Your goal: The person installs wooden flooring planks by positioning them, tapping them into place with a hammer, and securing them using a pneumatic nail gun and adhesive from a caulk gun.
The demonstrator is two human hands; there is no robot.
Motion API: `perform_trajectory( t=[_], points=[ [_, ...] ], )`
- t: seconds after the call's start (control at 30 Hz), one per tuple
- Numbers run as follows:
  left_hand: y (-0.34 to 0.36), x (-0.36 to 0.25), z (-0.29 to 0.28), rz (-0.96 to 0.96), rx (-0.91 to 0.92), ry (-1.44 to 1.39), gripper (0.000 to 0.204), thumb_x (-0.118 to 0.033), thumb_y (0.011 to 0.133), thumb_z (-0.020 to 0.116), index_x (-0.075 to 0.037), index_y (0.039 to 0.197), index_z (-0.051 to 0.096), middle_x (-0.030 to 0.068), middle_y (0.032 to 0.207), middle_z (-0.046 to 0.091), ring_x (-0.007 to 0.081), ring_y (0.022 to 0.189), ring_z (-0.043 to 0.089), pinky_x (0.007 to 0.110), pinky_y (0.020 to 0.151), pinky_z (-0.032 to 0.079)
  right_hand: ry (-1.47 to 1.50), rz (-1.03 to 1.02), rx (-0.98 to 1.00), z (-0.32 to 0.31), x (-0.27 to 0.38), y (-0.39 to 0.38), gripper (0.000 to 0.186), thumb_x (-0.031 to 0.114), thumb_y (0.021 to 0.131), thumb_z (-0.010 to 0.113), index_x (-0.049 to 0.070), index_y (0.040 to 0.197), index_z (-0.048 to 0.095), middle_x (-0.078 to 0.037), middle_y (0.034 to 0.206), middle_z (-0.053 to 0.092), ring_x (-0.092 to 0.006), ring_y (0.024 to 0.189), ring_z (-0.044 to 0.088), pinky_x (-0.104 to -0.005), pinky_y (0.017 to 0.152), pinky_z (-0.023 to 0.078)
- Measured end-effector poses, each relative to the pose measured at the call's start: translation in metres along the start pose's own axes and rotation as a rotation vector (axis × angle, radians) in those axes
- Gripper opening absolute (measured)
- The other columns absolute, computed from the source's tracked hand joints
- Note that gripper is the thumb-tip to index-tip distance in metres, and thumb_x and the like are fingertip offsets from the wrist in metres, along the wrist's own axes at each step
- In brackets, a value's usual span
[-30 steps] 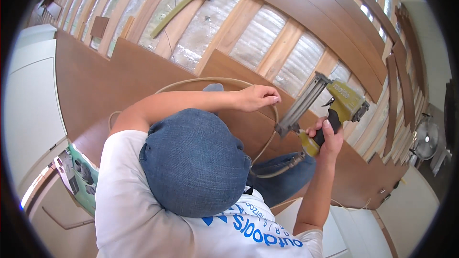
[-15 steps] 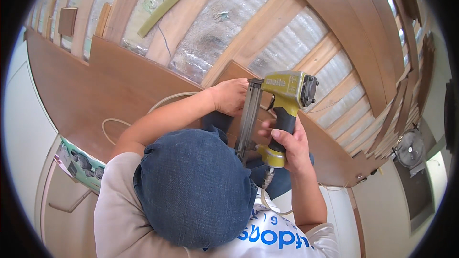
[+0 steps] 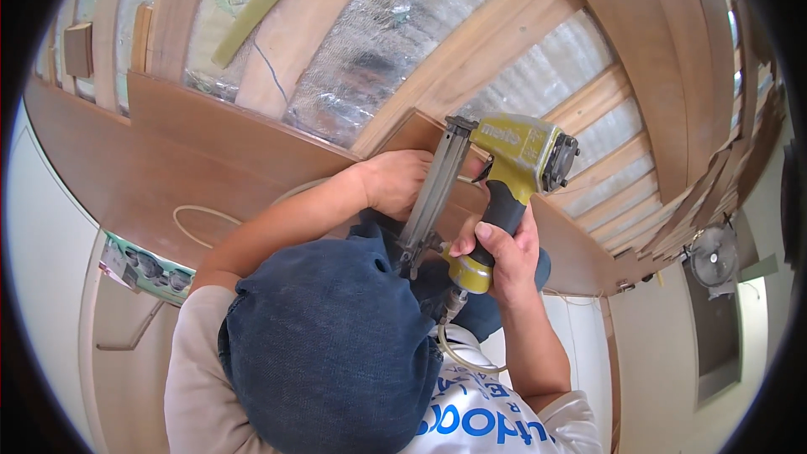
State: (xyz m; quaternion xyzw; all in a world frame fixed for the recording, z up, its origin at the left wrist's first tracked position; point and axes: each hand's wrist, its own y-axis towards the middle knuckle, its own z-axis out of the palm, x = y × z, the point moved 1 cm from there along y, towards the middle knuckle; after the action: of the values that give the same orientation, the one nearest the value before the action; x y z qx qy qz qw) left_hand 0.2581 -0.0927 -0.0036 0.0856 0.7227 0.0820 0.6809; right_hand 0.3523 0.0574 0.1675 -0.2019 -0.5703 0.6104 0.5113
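The right hand wraps the yellow nail gun, grip clamped on its handle. The left hand presses the brown wall panel; keep those fingers clear of the nose and the gun square.

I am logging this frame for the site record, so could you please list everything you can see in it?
Nail gun: one, yellow with a black grip, centre, in the right hand.
Air hose: one, pale, running from the base of the nail gun.
Floor boards: several, brown, laid across the middle and stacked at right.
Wooden joists: several, light brown, top half.
Foil insulation: silvery sheets, between the joists.
Fan: one, grey, right edge.
Cap: one, blue denim, bottom centre.
Shirt: one, white with blue print, bottom.
Left hand: pressed flat on a board beside the nail gun.
Right hand: wrapped round the nail gun's grip.
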Motion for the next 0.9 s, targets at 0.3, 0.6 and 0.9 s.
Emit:
perform_trajectory(
  t=[0.3,0.6,0.9],
  points=[
    [0.0,0.004,0.005,-0.041,0.259,0.173,0.014,-0.028,0.081,0.076,-0.015,0.081,0.07,-0.0016,0.091,0.067,0.0194,0.092,0.063,0.037,0.08,0.049,0.055,-0.04,-0.116,-0.026,0.011,-0.011,0.066,0.002,0.093,0.066,-0.001,0.151,0.035,-0.017,0.129,0.061,-0.0207,0.075,0.067,-0.0412,0.073,0.062],
    [0.002,-0.003,0.007,-0.088,0.263,0.244,0.022,-0.024,0.08,0.074,-0.016,0.064,0.061,-0.0021,0.073,0.056,0.0178,0.079,0.057,0.034,0.074,0.045,-0.002,-0.069,-0.201,-0.125,0.008,-0.064,0.067,0.0,0.089,0.066,-0.003,0.149,0.037,-0.019,0.157,0.046,-0.0199,0.074,0.068,-0.0404,0.071,0.064],
    [0.01,-0.005,0.01,-0.119,0.311,0.284,0.022,-0.023,0.078,0.075,-0.016,0.063,0.06,-0.0023,0.071,0.056,0.0176,0.077,0.057,0.033,0.071,0.044,0.093,-0.042,-0.111,-0.117,-0.01,-0.042,0.067,-0.002,0.089,0.064,-0.001,0.151,0.04,-0.015,0.156,0.047,-0.0181,0.076,0.068,-0.0381,0.074,0.063]
  ],
)
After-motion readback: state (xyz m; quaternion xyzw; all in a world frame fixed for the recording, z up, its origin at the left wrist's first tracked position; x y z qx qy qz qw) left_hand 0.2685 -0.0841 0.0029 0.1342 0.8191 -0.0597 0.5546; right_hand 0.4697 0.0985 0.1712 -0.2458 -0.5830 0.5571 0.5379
